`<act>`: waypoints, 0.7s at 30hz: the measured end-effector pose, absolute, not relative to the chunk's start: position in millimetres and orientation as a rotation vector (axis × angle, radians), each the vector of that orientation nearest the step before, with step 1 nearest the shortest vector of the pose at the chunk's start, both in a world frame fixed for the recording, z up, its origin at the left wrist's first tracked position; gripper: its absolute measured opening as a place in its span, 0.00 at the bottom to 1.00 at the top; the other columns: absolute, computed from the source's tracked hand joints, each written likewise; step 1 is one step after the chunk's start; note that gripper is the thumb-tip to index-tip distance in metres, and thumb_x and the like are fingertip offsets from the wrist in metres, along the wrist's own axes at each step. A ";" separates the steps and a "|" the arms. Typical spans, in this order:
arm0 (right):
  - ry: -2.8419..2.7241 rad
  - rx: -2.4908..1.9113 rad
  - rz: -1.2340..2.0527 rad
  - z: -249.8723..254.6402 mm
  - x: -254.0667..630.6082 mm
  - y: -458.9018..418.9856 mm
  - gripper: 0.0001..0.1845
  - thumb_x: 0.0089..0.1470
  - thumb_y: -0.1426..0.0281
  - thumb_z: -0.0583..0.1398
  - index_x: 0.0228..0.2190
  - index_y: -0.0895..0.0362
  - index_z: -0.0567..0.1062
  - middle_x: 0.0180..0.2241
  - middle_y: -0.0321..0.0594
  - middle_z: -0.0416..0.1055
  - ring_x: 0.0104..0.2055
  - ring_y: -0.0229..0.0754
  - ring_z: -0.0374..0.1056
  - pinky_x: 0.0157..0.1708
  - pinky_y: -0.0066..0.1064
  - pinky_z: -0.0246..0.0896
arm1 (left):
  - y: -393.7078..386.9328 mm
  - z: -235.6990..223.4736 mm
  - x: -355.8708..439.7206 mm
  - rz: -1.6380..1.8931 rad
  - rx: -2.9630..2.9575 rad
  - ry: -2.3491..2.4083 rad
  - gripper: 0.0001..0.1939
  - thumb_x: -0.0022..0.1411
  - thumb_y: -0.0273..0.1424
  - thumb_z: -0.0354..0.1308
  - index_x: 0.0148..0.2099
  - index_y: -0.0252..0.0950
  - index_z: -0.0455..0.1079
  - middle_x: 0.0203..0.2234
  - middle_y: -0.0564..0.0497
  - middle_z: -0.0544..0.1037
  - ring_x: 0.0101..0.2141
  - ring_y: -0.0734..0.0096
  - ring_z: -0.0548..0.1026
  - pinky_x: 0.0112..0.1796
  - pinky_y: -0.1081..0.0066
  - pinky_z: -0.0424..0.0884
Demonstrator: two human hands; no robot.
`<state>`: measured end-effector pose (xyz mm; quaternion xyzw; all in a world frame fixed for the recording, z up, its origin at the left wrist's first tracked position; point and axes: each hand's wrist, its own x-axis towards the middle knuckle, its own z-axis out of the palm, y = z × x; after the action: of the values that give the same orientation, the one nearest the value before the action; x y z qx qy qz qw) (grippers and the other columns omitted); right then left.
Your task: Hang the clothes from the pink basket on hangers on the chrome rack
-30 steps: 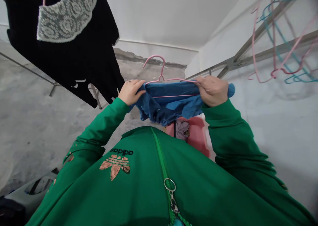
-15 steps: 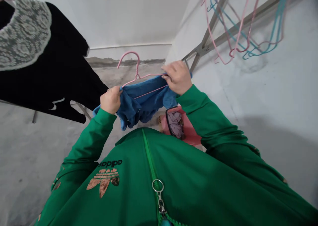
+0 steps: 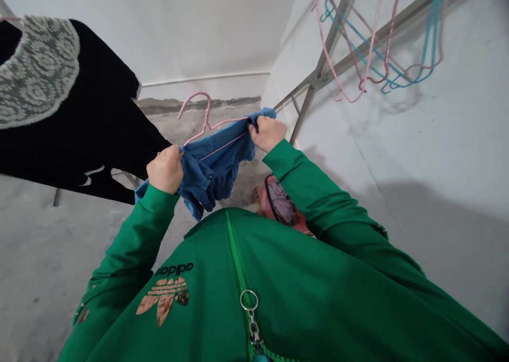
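A blue garment (image 3: pixel 218 163) hangs on a pink wire hanger (image 3: pixel 207 113), stretched between my two hands in front of my chest. My left hand (image 3: pixel 166 169) is closed round the garment and the hanger's left shoulder. On the other side, my right hand (image 3: pixel 269 133) grips the cloth at the hanger's right end, thumb and fingers pressed together. The hanger tilts, its right end higher than its left, and the hook points up and free. I cannot tell what kind of garment the blue cloth is.
Black clothing with a lace collar (image 3: pixel 47 70) hangs at the left. Several pink and teal hangers (image 3: pixel 369 60) dangle from a metal rack (image 3: pixel 318 78) by the right wall. Below my right forearm stands a pink basin (image 3: pixel 302 224) with greyish-purple cloth (image 3: pixel 282 200) beside or in it.
Both hands have moved left with the hanger and garment, which now slants up to the right. My right hand has shifted its hold on the cloth. The view has turned to the right.
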<state>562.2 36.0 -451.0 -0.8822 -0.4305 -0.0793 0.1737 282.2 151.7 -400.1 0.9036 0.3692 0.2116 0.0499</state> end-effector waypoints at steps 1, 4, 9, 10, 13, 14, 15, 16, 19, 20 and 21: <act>-1.215 -2.509 -0.209 -448.0 562.6 39.3 0.16 0.57 0.62 0.51 0.31 0.60 0.72 0.32 0.52 0.74 0.34 0.51 0.69 0.34 0.40 0.61 | 150.5 -400.2 282.2 0.639 2.789 1.125 0.07 0.64 0.31 0.48 0.35 0.38 0.65 0.29 0.48 0.73 0.32 0.65 0.71 0.29 0.70 0.57; -1.243 -2.431 -0.148 -434.1 561.2 46.7 0.12 0.54 0.68 0.51 0.25 0.58 0.72 0.24 0.45 0.71 0.30 0.45 0.66 0.30 0.35 0.58 | 147.1 -402.6 282.3 0.582 2.883 1.163 0.09 0.65 0.32 0.46 0.35 0.38 0.66 0.28 0.46 0.72 0.31 0.64 0.71 0.27 0.69 0.55; -1.515 -2.138 0.004 -399.3 537.4 51.6 0.13 0.53 0.69 0.52 0.19 0.57 0.68 0.21 0.40 0.68 0.26 0.39 0.61 0.28 0.32 0.53 | 145.0 -408.9 283.3 0.408 2.964 1.200 0.10 0.65 0.29 0.46 0.36 0.36 0.68 0.29 0.43 0.72 0.29 0.61 0.71 0.26 0.68 0.53; -1.573 -2.120 0.055 -393.7 534.2 50.3 0.13 0.53 0.69 0.53 0.19 0.57 0.68 0.21 0.39 0.67 0.26 0.38 0.61 0.29 0.31 0.53 | 146.4 -409.7 282.4 0.430 2.959 1.220 0.10 0.65 0.29 0.45 0.36 0.36 0.68 0.29 0.43 0.72 0.29 0.61 0.71 0.26 0.68 0.54; -1.723 -2.092 0.289 -384.0 536.2 42.2 0.11 0.51 0.65 0.59 0.22 0.58 0.70 0.22 0.38 0.68 0.27 0.38 0.62 0.29 0.31 0.55 | 153.6 -411.3 276.4 0.587 2.938 1.275 0.11 0.66 0.32 0.46 0.35 0.37 0.68 0.27 0.45 0.72 0.29 0.63 0.71 0.25 0.68 0.53; -1.739 -2.048 0.353 -382.3 539.1 39.4 0.11 0.51 0.62 0.60 0.25 0.58 0.72 0.23 0.38 0.69 0.28 0.38 0.63 0.30 0.30 0.56 | 156.0 -412.0 274.1 0.623 2.935 1.278 0.11 0.65 0.32 0.46 0.34 0.37 0.68 0.27 0.46 0.72 0.29 0.64 0.71 0.25 0.68 0.53; -1.735 -1.975 0.386 -380.6 541.6 37.5 0.13 0.51 0.60 0.61 0.29 0.59 0.73 0.26 0.39 0.71 0.29 0.38 0.64 0.31 0.31 0.58 | 157.9 -412.9 272.2 0.639 2.937 1.270 0.10 0.65 0.32 0.46 0.34 0.38 0.67 0.27 0.47 0.72 0.29 0.64 0.71 0.25 0.69 0.53; -1.713 -1.879 0.394 -378.4 542.7 36.7 0.17 0.51 0.57 0.61 0.34 0.59 0.73 0.30 0.41 0.72 0.32 0.38 0.65 0.33 0.31 0.61 | 159.1 -413.9 271.0 0.639 2.944 1.251 0.10 0.65 0.32 0.47 0.34 0.38 0.67 0.27 0.47 0.73 0.29 0.64 0.71 0.25 0.69 0.53; -1.611 -1.548 0.410 -367.1 532.5 41.6 0.29 0.53 0.47 0.59 0.44 0.58 0.70 0.42 0.46 0.72 0.44 0.41 0.68 0.42 0.34 0.65 | 158.6 -416.7 273.2 0.608 2.982 1.166 0.11 0.66 0.32 0.46 0.35 0.38 0.68 0.28 0.47 0.73 0.29 0.65 0.71 0.25 0.69 0.54; -1.578 -1.449 0.456 -362.3 524.8 44.7 0.30 0.53 0.44 0.57 0.44 0.57 0.70 0.43 0.45 0.71 0.46 0.42 0.68 0.44 0.35 0.66 | 157.4 -417.3 275.6 0.586 2.994 1.136 0.12 0.66 0.32 0.45 0.36 0.38 0.68 0.29 0.46 0.74 0.29 0.65 0.71 0.26 0.69 0.54; -1.541 -1.357 0.521 -357.7 515.9 48.1 0.31 0.53 0.42 0.55 0.42 0.57 0.70 0.42 0.44 0.71 0.47 0.42 0.68 0.45 0.36 0.66 | 156.1 -417.8 278.3 0.553 3.004 1.108 0.12 0.67 0.33 0.45 0.37 0.37 0.69 0.30 0.46 0.74 0.29 0.65 0.71 0.26 0.69 0.55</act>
<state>515.9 48.1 -357.7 -0.5585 -0.6342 0.2146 0.4896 278.3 156.1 -417.8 0.9232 0.3404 0.1701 -0.0538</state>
